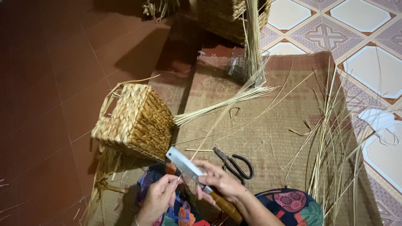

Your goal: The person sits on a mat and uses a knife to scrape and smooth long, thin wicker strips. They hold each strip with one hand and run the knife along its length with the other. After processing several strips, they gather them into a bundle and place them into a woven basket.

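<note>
Head cam: we're gripping a wooden-handled cleaver (187, 164) in our right hand (220, 181), while our left hand (160, 193) is pinching a thin reed strand (179, 177) against the blade, right beside 1 woven basket (136, 121) and black scissors (234, 164).

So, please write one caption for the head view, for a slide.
Right hand holds a cleaver; left hand touches its blade, beside a woven basket.

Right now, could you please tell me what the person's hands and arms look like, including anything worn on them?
Both hands, left and right, are bare, without gloves or sleeves. A thin bracelet shows at the left wrist. No rings can be made out.
</note>
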